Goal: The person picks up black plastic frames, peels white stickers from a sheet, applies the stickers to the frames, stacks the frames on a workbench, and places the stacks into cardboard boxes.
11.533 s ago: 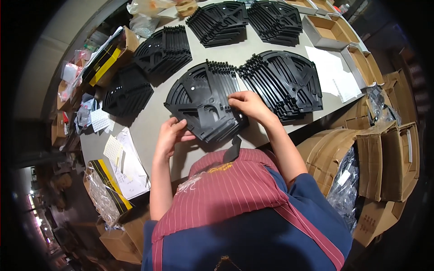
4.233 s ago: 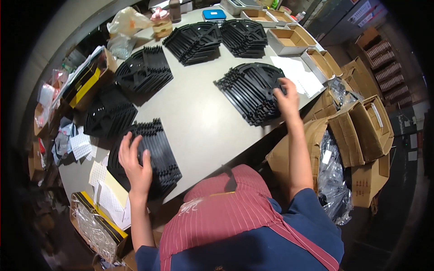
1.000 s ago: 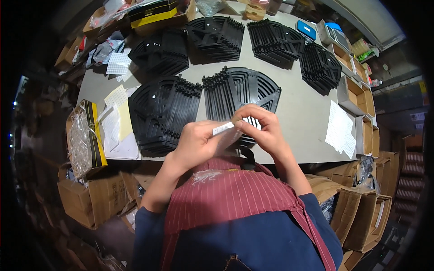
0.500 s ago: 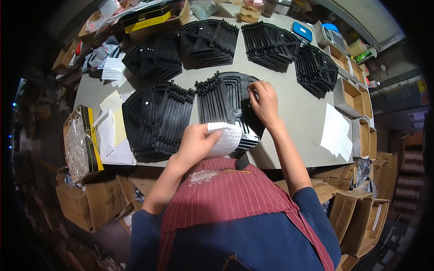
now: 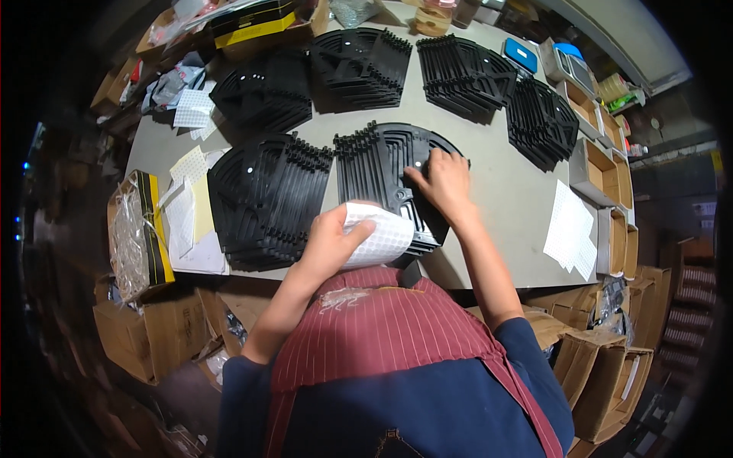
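My left hand point(image 5: 330, 240) grips a white sheet of round stickers point(image 5: 379, 238), pinched between thumb and fingers over the table's near edge. Under and beyond that sheet lies a fanned stack of black plastic fan-shaped frames point(image 5: 374, 164). On its top piece, toward the right side, rests my right hand point(image 5: 447, 183), thumb spread away from the other fingers. A small white dot shows on the black plastic by the right thumb. To the left is a second black stack point(image 5: 267, 198), also with a white dot on top.
More black stacks point(image 5: 363, 65) stand along the back. Sticker sheets point(image 5: 569, 229) lie at the right, with open cardboard trays point(image 5: 599, 172) along that edge. Papers point(image 5: 195, 221) and a yellow-black box of clear plastic point(image 5: 137, 237) sit at the left; cartons point(image 5: 153, 336) stand below.
My right hand has gone from a pinch near the top piece to spread fingers laid on it. The sheet in my left hand has tilted, showing more of its face.
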A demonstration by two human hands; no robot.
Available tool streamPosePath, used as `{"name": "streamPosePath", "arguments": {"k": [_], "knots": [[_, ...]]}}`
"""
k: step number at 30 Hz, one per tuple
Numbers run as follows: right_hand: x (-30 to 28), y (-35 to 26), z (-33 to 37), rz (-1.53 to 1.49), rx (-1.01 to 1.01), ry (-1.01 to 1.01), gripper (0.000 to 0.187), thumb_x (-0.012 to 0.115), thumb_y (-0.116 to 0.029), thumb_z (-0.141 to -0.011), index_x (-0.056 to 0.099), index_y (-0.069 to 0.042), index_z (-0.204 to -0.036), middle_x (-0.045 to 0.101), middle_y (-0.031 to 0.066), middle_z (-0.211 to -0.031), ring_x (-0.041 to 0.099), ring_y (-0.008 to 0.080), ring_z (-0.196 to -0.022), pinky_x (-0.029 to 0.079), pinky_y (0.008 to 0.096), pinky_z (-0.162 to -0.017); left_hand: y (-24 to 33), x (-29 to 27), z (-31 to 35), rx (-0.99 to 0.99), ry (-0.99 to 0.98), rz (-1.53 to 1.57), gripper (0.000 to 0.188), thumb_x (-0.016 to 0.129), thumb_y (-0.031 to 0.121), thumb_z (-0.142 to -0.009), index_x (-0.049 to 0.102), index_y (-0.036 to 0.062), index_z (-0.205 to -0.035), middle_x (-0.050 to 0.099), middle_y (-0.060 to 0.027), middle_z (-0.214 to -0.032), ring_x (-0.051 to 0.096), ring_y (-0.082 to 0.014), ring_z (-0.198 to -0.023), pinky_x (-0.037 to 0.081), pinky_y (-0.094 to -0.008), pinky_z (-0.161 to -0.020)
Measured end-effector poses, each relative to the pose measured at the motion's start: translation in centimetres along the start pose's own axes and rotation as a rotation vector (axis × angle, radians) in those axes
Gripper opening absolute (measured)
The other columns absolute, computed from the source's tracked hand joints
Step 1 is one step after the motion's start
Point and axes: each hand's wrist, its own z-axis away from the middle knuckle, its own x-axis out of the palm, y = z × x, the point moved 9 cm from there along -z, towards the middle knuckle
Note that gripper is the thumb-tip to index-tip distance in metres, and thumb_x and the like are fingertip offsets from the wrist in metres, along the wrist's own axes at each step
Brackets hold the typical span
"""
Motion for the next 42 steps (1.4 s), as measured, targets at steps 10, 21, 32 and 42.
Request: {"name": "streamPosePath", "arguments": {"k": [10, 21, 32, 42], "knots": [[-6.5, 12.1, 3.7, -0.446, 0.561, 0.256, 0.050, 0.081, -0.033, -0.073, 0.062, -0.002, -0.107, 0.069, 0.0197, -0.079, 0.067, 0.0371, -0.075, 0.053, 0.0450, -0.071, -0.6, -2.1, 0.4, 0.011, 0.190, 0.065, 0.027, 0.070, 0.014, -0.092, 0.065, -0.0045, -0.111, 0.074, -0.0124, -0.099, 0.069, -0.0150, -0.091, 0.054, -0.0301, -0.081], [-5.1, 10.6, 8.1, -0.101, 0.196, 0.263, 0.029, 0.073, -0.016, -0.084, 0.066, -0.003, -0.109, 0.065, 0.0170, -0.114, 0.060, 0.0369, -0.109, 0.046, 0.0469, -0.095, -0.7, -0.2, -0.7, -0.022, 0.053, 0.209, 0.021, 0.067, 0.009, -0.096, 0.070, -0.0081, -0.109, 0.074, -0.0110, -0.098, 0.069, -0.0124, -0.086, 0.055, -0.0247, -0.078], [-9.1, -9.9, 4.8, -0.706, -0.468, 0.165, 0.016, 0.074, -0.008, -0.080, 0.066, -0.003, -0.093, 0.066, 0.0114, -0.093, 0.063, 0.0311, -0.087, 0.050, 0.0402, -0.078, -0.8, 0.0, -0.3, -0.009, 0.049, 0.129, 0.019, 0.068, 0.011, -0.096, 0.072, -0.0051, -0.105, 0.071, -0.0008, -0.089, 0.060, -0.0039, -0.078, 0.049, -0.0214, -0.068], [-3.1, -3.1, 0.5, -0.908, -0.017, -0.036, 0.018, 0.071, -0.016, -0.086, 0.071, 0.001, -0.091, 0.072, 0.0123, -0.090, 0.069, 0.0241, -0.086, 0.053, 0.0348, -0.079, -1.1, 0.0, -0.3, -0.017, 0.024, 0.097, 0.023, 0.070, 0.015, -0.093, 0.075, -0.0033, -0.106, 0.077, -0.0087, -0.088, 0.071, -0.0103, -0.080, 0.056, -0.0259, -0.069]]}}
